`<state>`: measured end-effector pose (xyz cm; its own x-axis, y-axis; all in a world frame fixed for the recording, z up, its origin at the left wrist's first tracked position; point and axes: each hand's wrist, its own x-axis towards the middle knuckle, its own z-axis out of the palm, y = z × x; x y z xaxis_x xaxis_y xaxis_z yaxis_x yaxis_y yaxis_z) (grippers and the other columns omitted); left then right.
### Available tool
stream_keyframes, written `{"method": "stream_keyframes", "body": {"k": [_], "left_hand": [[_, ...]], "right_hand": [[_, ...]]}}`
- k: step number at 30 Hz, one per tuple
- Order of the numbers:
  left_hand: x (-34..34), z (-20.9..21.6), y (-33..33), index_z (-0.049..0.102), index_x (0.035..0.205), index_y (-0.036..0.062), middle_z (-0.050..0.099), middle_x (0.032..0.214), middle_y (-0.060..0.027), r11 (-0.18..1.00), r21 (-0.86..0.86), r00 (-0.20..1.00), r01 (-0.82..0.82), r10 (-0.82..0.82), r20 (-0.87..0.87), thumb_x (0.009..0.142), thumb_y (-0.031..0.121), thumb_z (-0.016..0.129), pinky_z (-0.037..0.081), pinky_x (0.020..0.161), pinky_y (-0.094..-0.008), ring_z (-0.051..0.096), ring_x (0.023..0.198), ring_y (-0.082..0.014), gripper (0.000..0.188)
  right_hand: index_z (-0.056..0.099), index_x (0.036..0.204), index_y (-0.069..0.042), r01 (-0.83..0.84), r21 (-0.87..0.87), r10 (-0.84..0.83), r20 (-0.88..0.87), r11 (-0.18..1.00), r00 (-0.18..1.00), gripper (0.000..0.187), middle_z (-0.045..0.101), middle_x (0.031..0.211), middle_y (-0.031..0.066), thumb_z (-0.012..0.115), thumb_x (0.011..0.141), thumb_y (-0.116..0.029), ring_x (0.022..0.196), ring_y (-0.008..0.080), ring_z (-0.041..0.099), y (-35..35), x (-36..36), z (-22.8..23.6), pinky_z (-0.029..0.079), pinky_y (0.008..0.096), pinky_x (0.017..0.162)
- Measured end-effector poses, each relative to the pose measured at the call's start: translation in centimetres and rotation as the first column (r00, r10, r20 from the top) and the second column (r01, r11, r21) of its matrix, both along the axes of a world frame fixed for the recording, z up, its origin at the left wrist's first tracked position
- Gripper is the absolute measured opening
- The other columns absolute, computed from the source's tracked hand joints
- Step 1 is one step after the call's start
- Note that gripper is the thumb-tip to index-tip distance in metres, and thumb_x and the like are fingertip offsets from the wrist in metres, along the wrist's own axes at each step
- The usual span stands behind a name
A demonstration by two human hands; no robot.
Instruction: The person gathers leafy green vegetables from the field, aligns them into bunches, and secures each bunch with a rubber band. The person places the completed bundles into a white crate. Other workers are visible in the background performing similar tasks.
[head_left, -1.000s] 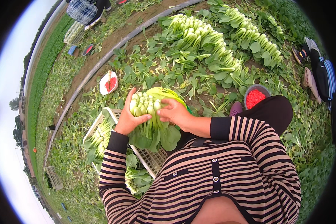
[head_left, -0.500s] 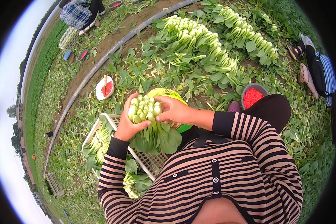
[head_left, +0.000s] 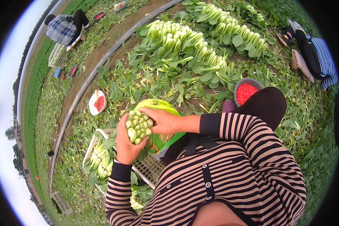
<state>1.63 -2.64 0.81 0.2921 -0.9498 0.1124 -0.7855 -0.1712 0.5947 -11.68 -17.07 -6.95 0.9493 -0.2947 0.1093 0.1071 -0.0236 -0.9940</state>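
Gripped between both hands above the white slatted crate (head_left: 148, 169): a bunch of bok choy (head_left: 138, 126), pale stem ends bundled tight and facing up, dark leaves hanging below, left hand (head_left: 127, 145) wrapped round its side with fingers curled closed on it, right hand (head_left: 164, 120) clasped over the top. Inside the crate, more bunches already laid (stems pale green); just beyond it, a yellow-green bag (head_left: 158, 106). Further out from the crate, open field of trampled leaves, rows of cut bok choy (head_left: 192, 45), a bowl of red bands (head_left: 245, 91), a white dish (head_left: 97, 102), a bare dirt strip.
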Motion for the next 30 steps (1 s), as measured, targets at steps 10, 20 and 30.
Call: {"method": "stream_keyframes", "body": {"k": [10,20,30], "left_hand": [[-1.7,-1.3,-2.3,0.029,0.146,-0.0026,0.044,0.141,-0.0199,0.999,0.011,0.999,-0.042,0.042,0.002,0.064,0.004,0.081,0.033,0.110,-0.0389,0.046,0.128,-0.0312,0.097],[0.0,-3.5,-0.7,0.031,0.143,-0.0040,0.044,0.141,-0.0223,0.990,0.001,0.978,-0.139,0.137,-0.154,0.057,0.007,0.085,0.034,0.110,-0.0423,0.046,0.127,-0.0359,0.102],[0.8,-3.6,0.8,0.037,0.141,-0.0044,0.050,0.133,-0.0224,0.971,0.175,0.987,-0.160,0.163,-0.002,0.062,0.026,0.090,0.039,0.105,-0.0434,0.049,0.122,-0.0355,0.100]], "right_hand": [[0.043,0.140,-0.002,-0.039,-0.154,0.023,-0.101,0.987,0.995,0.067,0.069,0.087,0.0118,0.069,0.083,-0.024,0.077,0.0234,0.066,-7.4,-2.3,-3.0,0.051,0.0367,0.068],[0.059,0.117,0.000,0.922,0.102,-0.796,-0.476,0.373,0.374,0.032,0.067,0.093,0.0103,0.061,0.088,-0.012,0.079,0.0182,0.066,-26.6,-6.6,-22.5,0.052,0.0330,0.070],[0.065,0.107,-0.005,0.676,-0.711,-0.980,-0.170,0.196,0.105,0.032,0.067,0.105,0.0171,0.068,0.080,-0.022,0.100,0.0358,0.062,-37.9,-6.9,-22.9,0.048,0.0441,0.088]]}}
